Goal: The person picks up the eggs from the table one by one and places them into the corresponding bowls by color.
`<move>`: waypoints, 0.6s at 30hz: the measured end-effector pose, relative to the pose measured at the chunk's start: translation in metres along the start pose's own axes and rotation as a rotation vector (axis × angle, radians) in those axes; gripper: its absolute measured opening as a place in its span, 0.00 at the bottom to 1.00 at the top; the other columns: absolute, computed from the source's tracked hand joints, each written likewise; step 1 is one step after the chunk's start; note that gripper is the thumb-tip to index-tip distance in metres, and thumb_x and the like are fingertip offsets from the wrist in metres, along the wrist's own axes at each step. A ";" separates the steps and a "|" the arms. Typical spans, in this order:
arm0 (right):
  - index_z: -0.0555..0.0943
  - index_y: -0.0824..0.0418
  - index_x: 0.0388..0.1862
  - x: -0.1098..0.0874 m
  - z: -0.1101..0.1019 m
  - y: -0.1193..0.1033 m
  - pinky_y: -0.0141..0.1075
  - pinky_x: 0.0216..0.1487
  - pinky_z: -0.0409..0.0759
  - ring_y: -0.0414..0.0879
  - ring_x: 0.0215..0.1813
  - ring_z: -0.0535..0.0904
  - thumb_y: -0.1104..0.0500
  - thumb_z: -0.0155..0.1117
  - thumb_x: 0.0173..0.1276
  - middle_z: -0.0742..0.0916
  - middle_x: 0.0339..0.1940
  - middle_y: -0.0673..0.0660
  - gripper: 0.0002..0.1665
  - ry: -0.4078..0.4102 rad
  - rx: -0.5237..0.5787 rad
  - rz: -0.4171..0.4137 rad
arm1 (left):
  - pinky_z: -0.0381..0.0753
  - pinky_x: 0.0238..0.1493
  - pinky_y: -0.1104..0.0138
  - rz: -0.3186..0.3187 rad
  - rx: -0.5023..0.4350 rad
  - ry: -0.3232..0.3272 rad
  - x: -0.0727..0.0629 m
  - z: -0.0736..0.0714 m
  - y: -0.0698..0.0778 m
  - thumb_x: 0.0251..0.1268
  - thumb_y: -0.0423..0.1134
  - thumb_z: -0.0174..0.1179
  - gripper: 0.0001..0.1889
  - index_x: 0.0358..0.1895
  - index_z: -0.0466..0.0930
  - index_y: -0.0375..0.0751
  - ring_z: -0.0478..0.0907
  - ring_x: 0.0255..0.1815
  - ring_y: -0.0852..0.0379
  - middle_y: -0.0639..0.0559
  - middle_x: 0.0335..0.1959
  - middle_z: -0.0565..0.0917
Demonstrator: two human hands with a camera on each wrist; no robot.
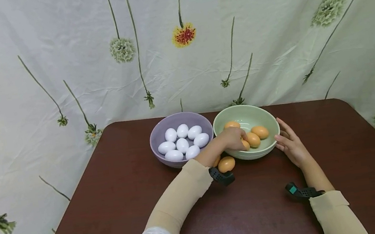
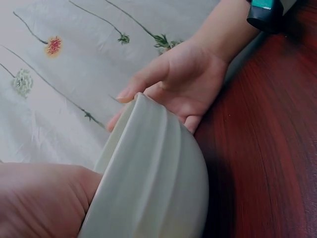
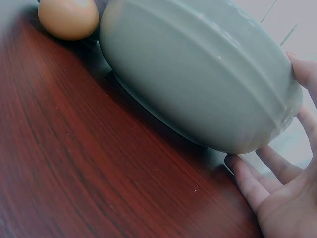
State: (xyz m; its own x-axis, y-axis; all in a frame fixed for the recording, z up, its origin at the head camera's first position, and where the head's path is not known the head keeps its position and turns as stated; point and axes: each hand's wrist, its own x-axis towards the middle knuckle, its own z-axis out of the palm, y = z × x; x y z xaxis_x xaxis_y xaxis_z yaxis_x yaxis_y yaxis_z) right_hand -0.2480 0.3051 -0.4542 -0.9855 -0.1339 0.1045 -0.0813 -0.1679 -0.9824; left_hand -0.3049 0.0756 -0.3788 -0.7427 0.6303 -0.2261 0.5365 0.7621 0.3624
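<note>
A pale green bowl (image 1: 250, 156) holds several brown eggs (image 1: 259, 132). My left hand (image 1: 232, 138) reaches over its near rim, fingers curled down round a brown egg inside. In the left wrist view the ribbed bowl wall (image 2: 148, 168) hides the fingertips of that left hand (image 2: 44, 198). My right hand (image 1: 293, 147) is spread against the outer right side of the same bowl, palm toward it. From the right wrist view, several fingertips of the right hand (image 3: 287, 188) touch the wall, some low near the base.
To the left, close beside the green bowl, stands a purple bowl (image 1: 156, 153) with several white eggs (image 1: 182, 145). On the dark red-brown table (image 1: 251, 212) lies a brown egg (image 1: 226, 164), another partly hidden behind the left wrist. A flowered cloth (image 1: 182, 77) hangs behind.
</note>
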 end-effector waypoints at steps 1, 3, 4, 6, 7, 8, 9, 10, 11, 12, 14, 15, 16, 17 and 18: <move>0.45 0.53 0.81 0.000 0.000 0.000 0.27 0.51 0.76 0.37 0.56 0.73 0.61 0.52 0.76 0.55 0.71 0.68 0.41 0.002 0.001 0.000 | 0.72 0.44 0.73 -0.012 0.004 -0.015 0.001 0.000 0.001 0.62 0.42 0.66 0.17 0.54 0.84 0.45 0.75 0.42 0.59 0.54 0.48 0.83; 0.46 0.53 0.81 -0.001 0.000 0.000 0.27 0.51 0.76 0.37 0.56 0.73 0.61 0.53 0.76 0.56 0.70 0.67 0.41 0.005 0.002 0.002 | 0.73 0.46 0.73 -0.031 0.003 -0.042 0.001 -0.001 0.002 0.63 0.41 0.65 0.17 0.54 0.83 0.45 0.76 0.45 0.59 0.53 0.51 0.83; 0.46 0.53 0.81 -0.001 0.000 0.001 0.27 0.51 0.76 0.37 0.56 0.73 0.61 0.53 0.76 0.57 0.70 0.66 0.41 0.007 0.003 0.003 | 0.73 0.46 0.73 -0.037 0.003 -0.054 0.001 -0.001 0.002 0.63 0.40 0.64 0.17 0.55 0.83 0.45 0.76 0.46 0.58 0.53 0.51 0.83; 0.46 0.52 0.81 -0.001 0.000 0.001 0.27 0.51 0.76 0.38 0.56 0.74 0.61 0.53 0.76 0.59 0.68 0.64 0.41 0.008 0.006 0.004 | 0.72 0.47 0.73 -0.044 0.008 -0.073 0.002 -0.001 0.003 0.64 0.39 0.64 0.16 0.55 0.83 0.45 0.75 0.47 0.58 0.54 0.52 0.82; 0.47 0.52 0.81 0.000 -0.001 0.001 0.27 0.51 0.76 0.38 0.56 0.74 0.61 0.53 0.76 0.59 0.68 0.63 0.41 0.008 0.007 0.006 | 0.72 0.47 0.73 -0.043 0.008 -0.080 0.002 -0.001 0.002 0.64 0.39 0.63 0.16 0.55 0.83 0.45 0.75 0.46 0.58 0.53 0.52 0.82; 0.47 0.52 0.81 0.000 -0.001 0.002 0.27 0.51 0.76 0.38 0.56 0.74 0.61 0.53 0.76 0.60 0.67 0.62 0.41 0.007 0.007 0.006 | 0.72 0.46 0.72 -0.042 0.006 -0.085 0.003 -0.001 0.002 0.64 0.39 0.63 0.16 0.55 0.83 0.45 0.75 0.46 0.58 0.53 0.51 0.82; 0.46 0.52 0.81 0.000 -0.001 0.002 0.27 0.52 0.76 0.38 0.56 0.74 0.61 0.53 0.76 0.60 0.67 0.62 0.41 0.003 0.005 0.005 | 0.72 0.46 0.73 -0.042 0.010 -0.087 0.003 -0.001 0.002 0.64 0.39 0.63 0.16 0.55 0.83 0.45 0.75 0.46 0.59 0.53 0.51 0.82; 0.46 0.52 0.81 0.000 -0.001 0.002 0.27 0.52 0.76 0.38 0.56 0.74 0.61 0.53 0.76 0.60 0.67 0.63 0.41 0.003 0.006 0.003 | 0.72 0.46 0.73 -0.042 0.006 -0.087 0.003 -0.001 0.002 0.64 0.39 0.63 0.16 0.55 0.83 0.45 0.75 0.46 0.59 0.53 0.51 0.82; 0.46 0.53 0.81 0.000 -0.001 0.002 0.27 0.52 0.76 0.38 0.56 0.74 0.61 0.53 0.76 0.59 0.67 0.63 0.41 0.002 0.004 0.002 | 0.72 0.46 0.72 -0.038 0.004 -0.082 0.004 -0.001 0.001 0.64 0.40 0.64 0.16 0.55 0.83 0.46 0.75 0.45 0.59 0.53 0.51 0.82; 0.46 0.53 0.81 0.000 -0.001 0.002 0.27 0.52 0.76 0.38 0.56 0.73 0.61 0.53 0.76 0.59 0.68 0.64 0.42 0.003 0.004 0.001 | 0.72 0.46 0.72 -0.031 -0.001 -0.073 0.004 0.000 0.001 0.64 0.41 0.65 0.16 0.55 0.83 0.46 0.75 0.46 0.59 0.53 0.50 0.82; 0.45 0.53 0.81 0.000 -0.001 0.001 0.27 0.52 0.76 0.38 0.56 0.73 0.61 0.53 0.76 0.57 0.69 0.66 0.42 0.003 0.001 0.001 | 0.72 0.47 0.72 -0.012 -0.016 -0.050 0.004 0.001 -0.001 0.64 0.43 0.66 0.16 0.54 0.83 0.46 0.76 0.47 0.59 0.52 0.49 0.82; 0.44 0.53 0.81 0.000 -0.002 0.001 0.27 0.52 0.76 0.38 0.57 0.73 0.60 0.53 0.76 0.56 0.70 0.67 0.42 0.004 0.000 0.004 | 0.72 0.48 0.72 0.003 -0.023 -0.035 0.004 0.001 -0.002 0.63 0.43 0.66 0.16 0.53 0.83 0.46 0.76 0.48 0.59 0.52 0.49 0.82; 0.45 0.54 0.81 0.001 -0.001 0.001 0.27 0.52 0.76 0.38 0.57 0.73 0.60 0.53 0.76 0.55 0.70 0.67 0.42 0.007 0.002 0.007 | 0.73 0.48 0.72 0.021 -0.035 -0.018 0.004 0.002 -0.002 0.63 0.43 0.67 0.16 0.53 0.83 0.45 0.77 0.49 0.59 0.52 0.49 0.83; 0.44 0.54 0.81 0.001 -0.001 0.000 0.27 0.51 0.76 0.38 0.57 0.72 0.60 0.53 0.76 0.55 0.71 0.68 0.42 0.008 0.003 0.010 | 0.73 0.49 0.72 0.039 -0.047 0.000 0.003 0.002 -0.003 0.62 0.43 0.67 0.16 0.52 0.83 0.45 0.77 0.49 0.59 0.52 0.49 0.83; 0.44 0.53 0.81 0.001 0.000 0.000 0.27 0.51 0.76 0.38 0.57 0.72 0.61 0.53 0.76 0.54 0.71 0.68 0.42 0.009 0.004 0.013 | 0.73 0.50 0.73 0.056 -0.064 0.016 0.002 0.003 -0.004 0.61 0.42 0.68 0.16 0.52 0.83 0.44 0.77 0.51 0.59 0.52 0.49 0.83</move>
State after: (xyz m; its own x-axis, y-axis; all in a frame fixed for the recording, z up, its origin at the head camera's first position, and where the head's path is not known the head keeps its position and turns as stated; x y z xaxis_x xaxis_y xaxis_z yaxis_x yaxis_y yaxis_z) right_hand -0.2485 0.3051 -0.4545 -0.9877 -0.1272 0.0908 -0.0684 -0.1702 -0.9830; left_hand -0.3072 0.0737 -0.3834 -0.7189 0.6689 -0.1891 0.5512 0.7143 0.4313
